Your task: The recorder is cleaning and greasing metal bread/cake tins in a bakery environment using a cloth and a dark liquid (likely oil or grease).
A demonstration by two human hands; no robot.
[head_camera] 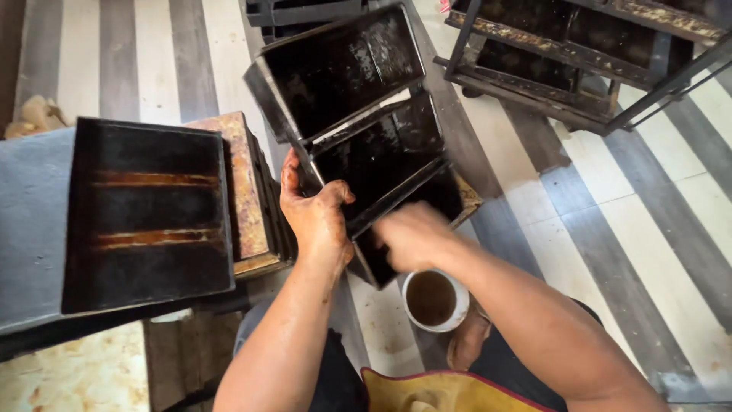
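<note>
My left hand [316, 217] grips the near rim of a blackened, three-compartment baking tin [358, 122], holding it tilted up in front of me. My right hand [412, 235] is blurred and reaches into the tin's lowest compartment; whether it holds anything I cannot tell. Just below that hand stands a small white cup [432, 300] filled with brown liquid. Both forearms are smeared with dark grease.
A stack of similar dark tins [149, 214] lies upside down at my left on a grey surface [30, 221]. A metal rack [579, 53] with more tins stands at the upper right. The floor has grey and white stripes [648, 221].
</note>
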